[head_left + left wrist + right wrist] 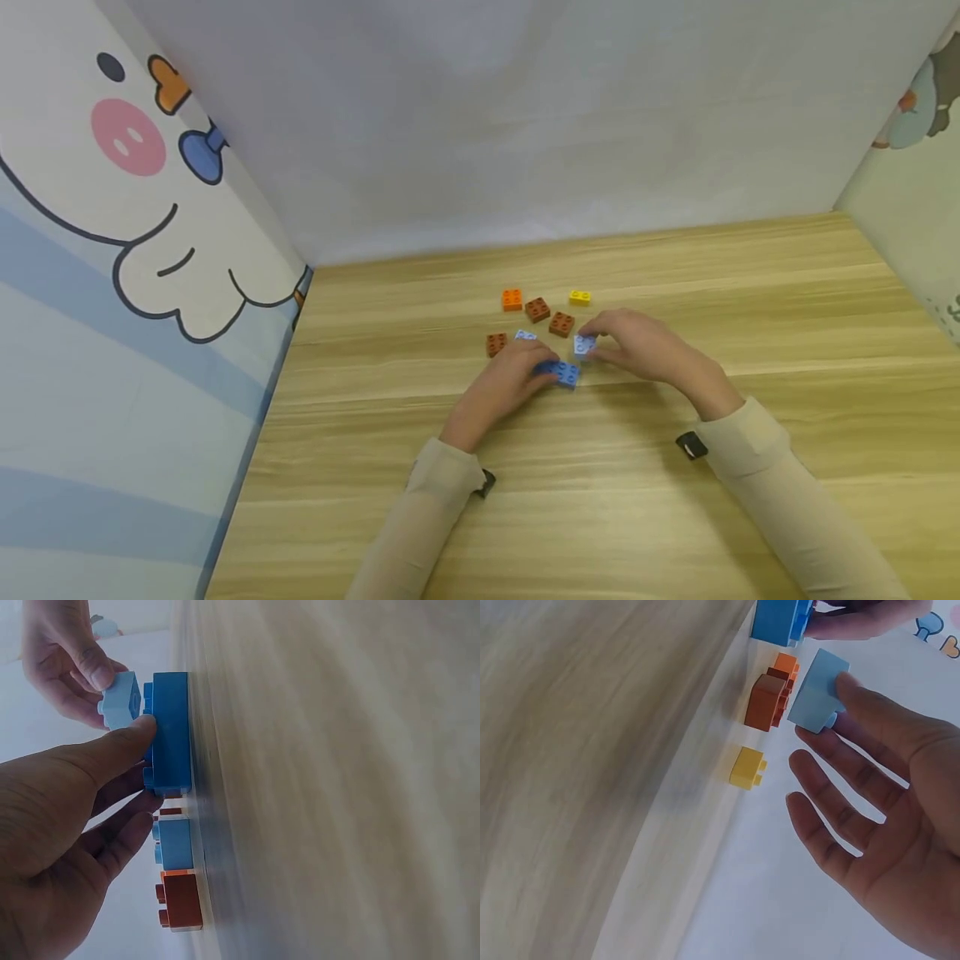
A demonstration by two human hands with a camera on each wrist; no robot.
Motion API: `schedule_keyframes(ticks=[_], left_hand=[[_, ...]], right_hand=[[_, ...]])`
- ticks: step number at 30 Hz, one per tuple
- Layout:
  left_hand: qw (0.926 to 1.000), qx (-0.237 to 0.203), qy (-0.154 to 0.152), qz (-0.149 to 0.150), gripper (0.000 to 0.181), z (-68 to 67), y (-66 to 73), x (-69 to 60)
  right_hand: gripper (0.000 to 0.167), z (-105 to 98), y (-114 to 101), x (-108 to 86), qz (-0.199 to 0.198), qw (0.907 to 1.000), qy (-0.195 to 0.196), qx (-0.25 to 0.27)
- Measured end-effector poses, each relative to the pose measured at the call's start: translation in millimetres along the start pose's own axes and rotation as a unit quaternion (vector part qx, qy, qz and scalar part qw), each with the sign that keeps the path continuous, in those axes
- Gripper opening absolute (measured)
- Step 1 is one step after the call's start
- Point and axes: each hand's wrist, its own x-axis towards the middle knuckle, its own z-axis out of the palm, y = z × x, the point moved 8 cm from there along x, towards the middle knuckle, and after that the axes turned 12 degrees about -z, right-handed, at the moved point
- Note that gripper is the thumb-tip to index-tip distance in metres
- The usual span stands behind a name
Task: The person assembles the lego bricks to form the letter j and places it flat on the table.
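Left hand [504, 382] pinches blue brick [567, 375], right hand [643, 348] grips pale brick [816, 691] near it; probably light, stiff, so grab the sides.

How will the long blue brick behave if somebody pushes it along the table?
The long blue brick is probably stiff: its edges look straight where the left hand pinches it. Its flat faces suggest sliding rather than rolling. Being longer than tall, it seems unlikely to tip lengthwise.
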Motion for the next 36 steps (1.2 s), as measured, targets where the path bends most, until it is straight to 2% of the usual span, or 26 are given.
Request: schedule_keyframes(ticks=[14,19,36], left_hand=[[0.9992,0.017,0.006,-0.035,0.034,1.7,-3.3,-1.6],[0.9988,0.012,-0.001,-0.047,0.036,3.2,-4.6,-2.2],[0.9982,0.018,-0.004,-0.057,0.036,3.7,-4.6,-0.4]], right_hand=[[0.032,5.4,-16.6,1.9,-0.024,0.9996,-0.014,0.002],[0.032,10.6,-18.0,3.6,-0.032,0.9993,-0.019,-0.003],[0.033,13.5,-16.5,2.9,-0.017,0.9991,-0.028,-0.028]])
